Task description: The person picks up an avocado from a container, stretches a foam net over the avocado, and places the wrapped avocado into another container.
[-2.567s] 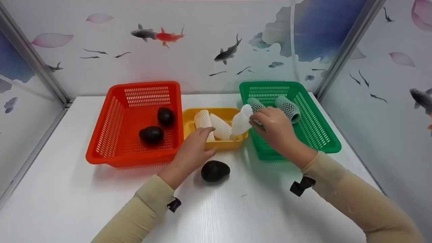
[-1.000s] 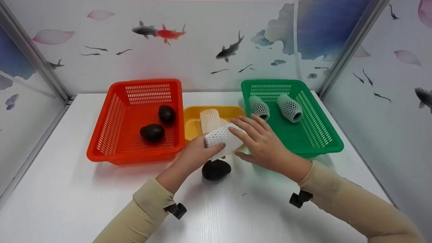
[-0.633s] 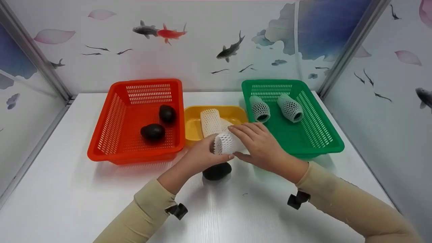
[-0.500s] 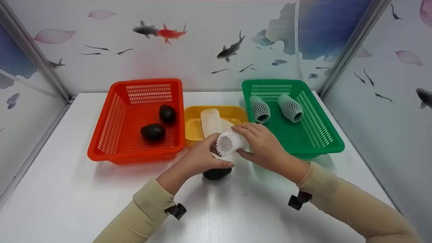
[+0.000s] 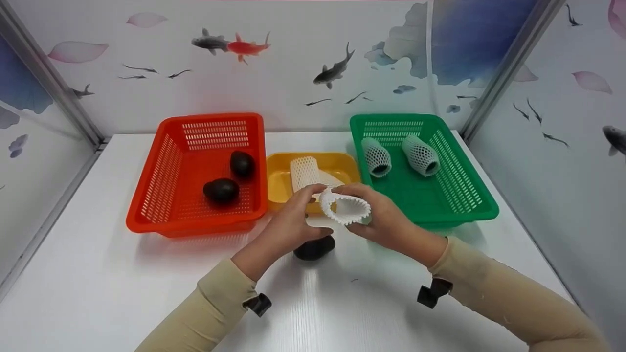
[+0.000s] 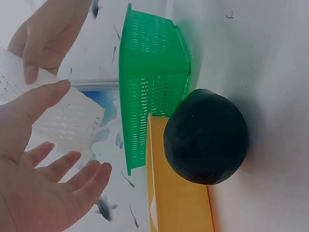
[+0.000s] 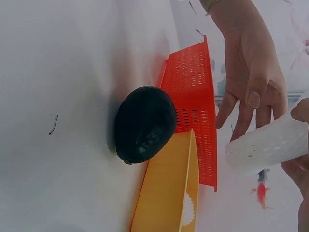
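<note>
In the head view my right hand (image 5: pixel 386 215) holds a white foam net sleeve (image 5: pixel 351 209), its round mouth tipped up toward the camera. My left hand (image 5: pixel 288 227) is at the sleeve's left side, thumb and fingers spread. The left wrist view shows that left hand (image 6: pixel 43 188) with extended fingers beside the sleeve (image 6: pixel 63 116). In the right wrist view the right fingers grip the sleeve (image 7: pixel 270 145) at the frame's edge. A dark avocado (image 5: pixel 314 248) lies on the table below the hands, partly hidden by the left hand in the head view.
A red basket (image 5: pixel 195 225) at left contains two bare avocados (image 5: pixel 221 191). Between the baskets stands a yellow tray (image 5: pixel 279 178) with white foam sleeves (image 5: pixel 304 173). The green basket (image 5: pixel 455 195) at right has two net-wrapped dark fruits (image 5: pixel 420 155).
The sleeve has come out of the yellow tray to between my hands. It has swung so its mouth faces the camera; the left fingers have come off it, and the right hand keeps it.
</note>
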Demonstrator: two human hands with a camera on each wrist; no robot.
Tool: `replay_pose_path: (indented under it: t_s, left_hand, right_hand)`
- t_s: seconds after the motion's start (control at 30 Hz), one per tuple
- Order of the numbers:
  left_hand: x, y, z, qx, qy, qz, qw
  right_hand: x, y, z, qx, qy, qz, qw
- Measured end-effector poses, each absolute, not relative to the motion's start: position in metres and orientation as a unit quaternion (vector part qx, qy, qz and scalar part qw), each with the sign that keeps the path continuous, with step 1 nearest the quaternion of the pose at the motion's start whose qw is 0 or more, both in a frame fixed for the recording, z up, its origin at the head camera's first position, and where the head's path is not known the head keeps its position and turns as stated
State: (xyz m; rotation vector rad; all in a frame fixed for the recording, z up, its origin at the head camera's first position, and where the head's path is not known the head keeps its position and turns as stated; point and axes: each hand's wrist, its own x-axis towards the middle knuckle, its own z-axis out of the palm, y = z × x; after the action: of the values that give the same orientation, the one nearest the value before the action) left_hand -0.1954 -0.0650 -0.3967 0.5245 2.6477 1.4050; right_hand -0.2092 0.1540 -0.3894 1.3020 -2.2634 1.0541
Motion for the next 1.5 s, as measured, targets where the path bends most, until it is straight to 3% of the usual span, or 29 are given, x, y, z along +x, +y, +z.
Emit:
replay_pose_path:
  t_s: [0.27,0.7,0.83,1.13,1.3,1.5]
  left_hand:
    - [-0.196,-0.067,-0.394,0.155,0.877,0.449,0.071]
    - [-0.198,-0.077,-0.395,0.106,0.893,0.433,0.059]
    - [-0.195,-0.075,-0.391,0.092,0.903,0.414,0.075]
    - [-0.19,-0.07,-0.393,0.159,0.895,0.404,0.1]
    - [-0.191,-0.069,-0.396,0.197,0.858,0.456,0.13]
    - [-0.191,-0.072,-0.4,0.202,0.871,0.43,0.126]
  right_hand:
    - [-0.208,0.156,-0.388,0.421,-0.81,0.381,0.144]
    - [-0.219,0.161,-0.394,0.447,-0.797,0.226,0.336]
    - [-0.22,0.16,-0.395,0.461,-0.796,0.138,0.367]
    - [-0.217,0.158,-0.4,0.498,-0.794,-0.066,0.343]
    - [-0.218,0.159,-0.406,0.522,-0.783,-0.058,0.334]
    - [-0.218,0.159,-0.411,0.519,-0.792,-0.033,0.32]
